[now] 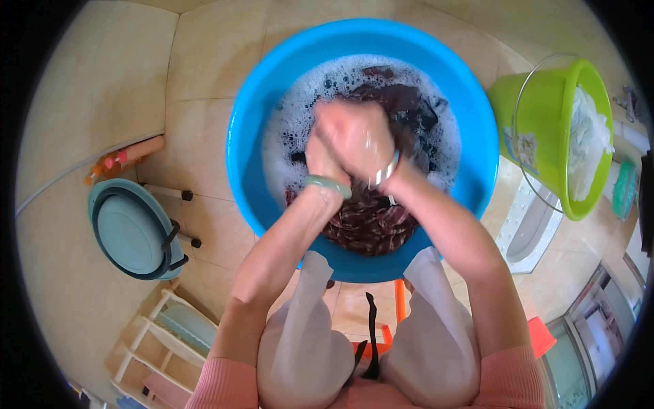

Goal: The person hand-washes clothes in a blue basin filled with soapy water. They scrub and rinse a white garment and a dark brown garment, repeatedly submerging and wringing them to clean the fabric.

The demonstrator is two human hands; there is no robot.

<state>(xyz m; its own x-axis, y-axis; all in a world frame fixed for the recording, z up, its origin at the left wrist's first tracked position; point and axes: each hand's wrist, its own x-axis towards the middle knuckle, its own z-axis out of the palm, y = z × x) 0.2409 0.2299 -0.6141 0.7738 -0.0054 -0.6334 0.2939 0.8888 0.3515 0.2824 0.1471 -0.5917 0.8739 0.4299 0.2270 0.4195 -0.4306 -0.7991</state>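
Observation:
My left hand (322, 155) and my right hand (362, 138) are pressed together above a round blue basin (240, 153), blurred by motion. The right lies over the left, and its fingers look curled in. Most of the left fingers are hidden under it, so what lies between the hands does not show. A green bangle (330, 185) circles the left wrist, and a silvery bracelet (385, 170) the right. Foamy water (289, 109) fills the basin around a dark cloth (392, 99) and a maroon patterned cloth (371, 228), which lies below my wrists at the near side.
A lime-green bucket (541, 129) with a wire handle and a white plastic bag (587, 140) stands right. Beside it lies a white squat toilet (528, 225). Folded grey-blue basins (129, 232) lean at the left wall, near a shelf rack (153, 334). My knees flank the basin.

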